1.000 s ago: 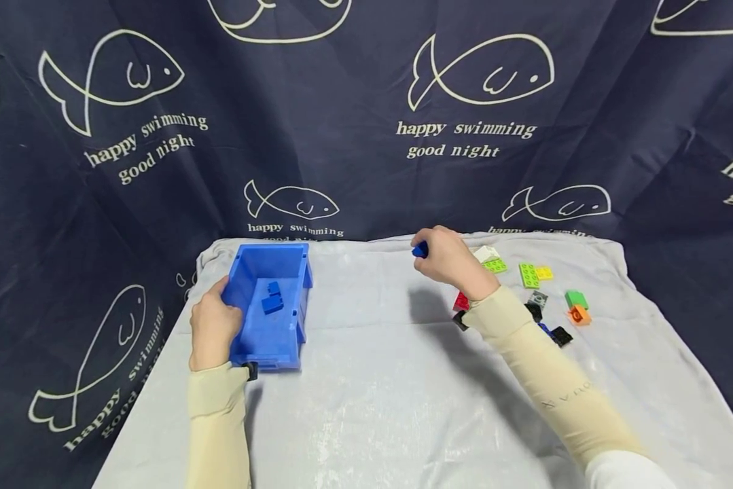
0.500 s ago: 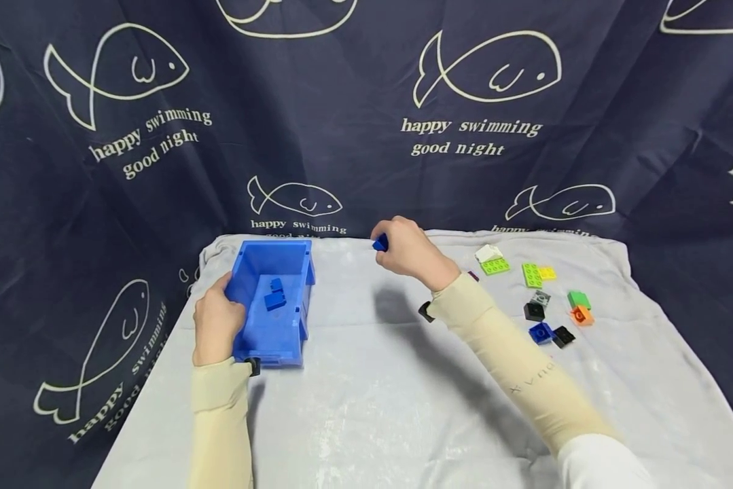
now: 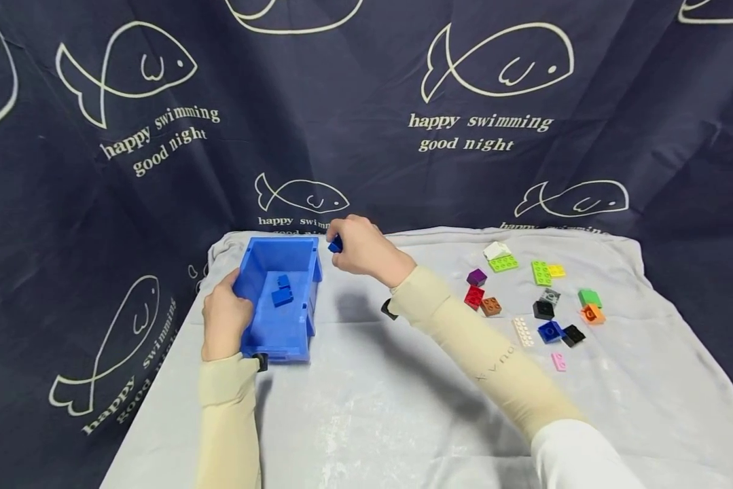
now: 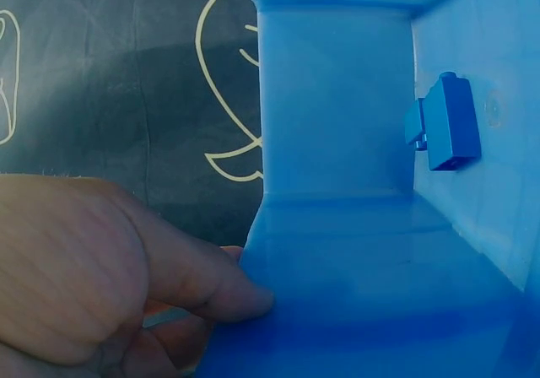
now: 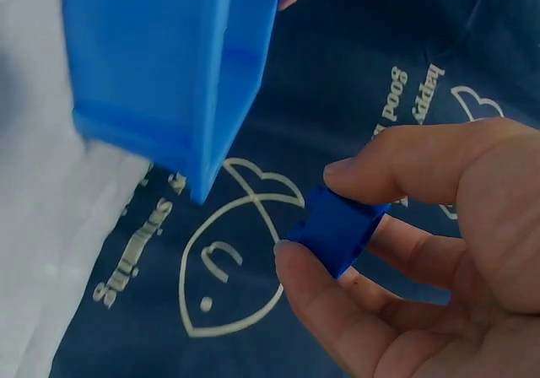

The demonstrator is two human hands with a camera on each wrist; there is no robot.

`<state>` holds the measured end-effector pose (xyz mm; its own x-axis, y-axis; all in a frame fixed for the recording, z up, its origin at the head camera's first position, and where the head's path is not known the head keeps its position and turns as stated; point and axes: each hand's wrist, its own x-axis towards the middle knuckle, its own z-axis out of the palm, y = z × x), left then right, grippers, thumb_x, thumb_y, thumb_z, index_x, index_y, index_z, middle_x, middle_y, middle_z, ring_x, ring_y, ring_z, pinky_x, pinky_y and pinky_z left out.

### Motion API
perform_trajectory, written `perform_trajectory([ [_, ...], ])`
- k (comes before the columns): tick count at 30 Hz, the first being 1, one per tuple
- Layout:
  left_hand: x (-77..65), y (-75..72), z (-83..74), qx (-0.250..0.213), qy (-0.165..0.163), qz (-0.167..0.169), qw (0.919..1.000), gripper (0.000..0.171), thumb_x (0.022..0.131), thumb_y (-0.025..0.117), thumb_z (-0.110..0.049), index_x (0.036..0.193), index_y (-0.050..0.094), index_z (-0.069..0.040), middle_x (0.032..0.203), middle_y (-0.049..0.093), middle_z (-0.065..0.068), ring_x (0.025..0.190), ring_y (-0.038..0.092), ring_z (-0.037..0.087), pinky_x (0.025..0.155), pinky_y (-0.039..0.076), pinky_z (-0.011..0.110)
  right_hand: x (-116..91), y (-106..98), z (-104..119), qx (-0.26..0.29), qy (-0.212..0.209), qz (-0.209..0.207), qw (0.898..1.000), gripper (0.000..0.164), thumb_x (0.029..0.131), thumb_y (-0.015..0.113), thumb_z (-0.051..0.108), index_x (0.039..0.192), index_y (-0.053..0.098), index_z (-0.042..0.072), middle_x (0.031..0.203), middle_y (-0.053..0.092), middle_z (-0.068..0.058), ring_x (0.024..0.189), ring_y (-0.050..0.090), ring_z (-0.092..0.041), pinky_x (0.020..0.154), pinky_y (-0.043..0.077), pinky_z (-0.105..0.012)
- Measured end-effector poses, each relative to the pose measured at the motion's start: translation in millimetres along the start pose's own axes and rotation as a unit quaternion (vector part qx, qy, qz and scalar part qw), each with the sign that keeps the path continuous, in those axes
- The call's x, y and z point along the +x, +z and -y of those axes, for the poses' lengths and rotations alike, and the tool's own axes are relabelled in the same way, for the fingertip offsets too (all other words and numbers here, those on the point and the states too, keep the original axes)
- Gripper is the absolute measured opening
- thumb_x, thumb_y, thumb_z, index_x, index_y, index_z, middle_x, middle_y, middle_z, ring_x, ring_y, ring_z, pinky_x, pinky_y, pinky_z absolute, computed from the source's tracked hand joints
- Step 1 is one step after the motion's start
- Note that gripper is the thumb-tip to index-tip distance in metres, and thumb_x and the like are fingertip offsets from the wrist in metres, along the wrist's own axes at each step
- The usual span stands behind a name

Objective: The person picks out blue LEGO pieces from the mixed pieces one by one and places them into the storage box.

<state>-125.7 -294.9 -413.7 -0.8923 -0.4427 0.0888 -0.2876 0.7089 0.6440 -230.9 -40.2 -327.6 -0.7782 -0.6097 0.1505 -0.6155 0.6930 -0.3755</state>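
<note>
My left hand point(image 3: 227, 318) grips the left wall of a blue plastic bin point(image 3: 313, 312); in the left wrist view its thumb lies over the rim. Inside the bin, two blue bricks point(image 3: 282, 297) rest on the floor, close together. Just right of the bin's far corner, my right hand point(image 3: 366, 250) pinches a dark blue toy brick point(image 5: 337, 230) between thumb and fingers. That brick is held in the air, apart from the bin wall, as the right wrist view shows.
Loose bricks lie spread at the table's right: purple point(image 3: 477, 277), red point(image 3: 474, 297), brown point(image 3: 491, 306), lime point(image 3: 541, 273), blue point(image 3: 549, 332), orange point(image 3: 593, 314), pink point(image 3: 558, 361) and others. A dark fish-print curtain point(image 3: 366, 102) hangs behind the cloth-covered table point(image 3: 366, 421).
My right hand has moved left with the blue brick, from near the scattered bricks to beside the bin, uncovering several bricks. The left hand keeps its grip on the bin. The head view has shifted slightly.
</note>
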Motion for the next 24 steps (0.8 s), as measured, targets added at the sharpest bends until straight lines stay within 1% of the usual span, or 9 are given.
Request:
perform_trajectory([
  [2, 0.4, 0.6, 0.5, 0.000, -0.002, 0.000, 1.0000, 0.072, 0.082, 0.042, 0.004, 0.153, 0.049, -0.003, 0.146, 0.053, 0.032, 0.131, 0.050, 0.056, 0.104, 0.041, 0.067, 5, 3, 8, 0.003, -0.004, 0.008, 1.000, 0.031, 0.086, 0.071, 0.012, 0.116, 0.073, 0.009, 0.105, 0.067, -0.005, 0.097, 0.058, -0.021, 0.079, 0.052, -0.037],
  [6, 0.5, 1.7, 1.6, -0.002, -0.007, 0.003, 1.0000, 0.072, 0.082, 0.041, 0.003, 0.153, 0.049, -0.005, 0.145, 0.054, 0.032, 0.130, 0.052, 0.055, 0.104, 0.042, 0.066, 14, 7, 21, 0.014, 0.001, 0.025, 1.000, 0.032, 0.086, 0.071, 0.012, 0.118, 0.071, 0.011, 0.105, 0.065, -0.002, 0.097, 0.056, -0.018, 0.075, 0.050, -0.034],
  [15, 3.8, 0.4, -0.2, -0.006, -0.005, -0.001, 1.0000, 0.071, 0.083, 0.040, 0.004, 0.154, 0.048, -0.004, 0.147, 0.053, 0.031, 0.132, 0.051, 0.054, 0.105, 0.042, 0.066, 33, 14, 46, 0.044, -0.016, 0.029, 0.999, 0.033, 0.086, 0.072, 0.013, 0.118, 0.067, 0.010, 0.104, 0.066, -0.002, 0.089, 0.060, -0.018, 0.078, 0.051, -0.031],
  [19, 3.7, 0.5, 0.1, -0.005, -0.011, 0.005, 0.9999, 0.071, 0.084, 0.041, 0.003, 0.154, 0.047, -0.004, 0.147, 0.053, 0.030, 0.131, 0.052, 0.053, 0.104, 0.043, 0.066, 41, 21, 57, 0.050, -0.014, 0.029, 0.998, 0.030, 0.084, 0.072, 0.013, 0.114, 0.067, 0.010, 0.101, 0.066, -0.001, 0.088, 0.060, -0.018, 0.076, 0.051, -0.030],
  [24, 2.5, 1.5, 2.3, -0.001, -0.011, 0.004, 0.9999, 0.072, 0.083, 0.041, 0.003, 0.154, 0.048, -0.004, 0.146, 0.054, 0.030, 0.129, 0.054, 0.053, 0.102, 0.044, 0.065, 49, 25, 71, 0.065, -0.015, 0.025, 0.997, 0.024, 0.082, 0.075, 0.013, 0.105, 0.067, 0.012, 0.090, 0.064, 0.002, 0.079, 0.060, -0.017, 0.070, 0.049, -0.027],
])
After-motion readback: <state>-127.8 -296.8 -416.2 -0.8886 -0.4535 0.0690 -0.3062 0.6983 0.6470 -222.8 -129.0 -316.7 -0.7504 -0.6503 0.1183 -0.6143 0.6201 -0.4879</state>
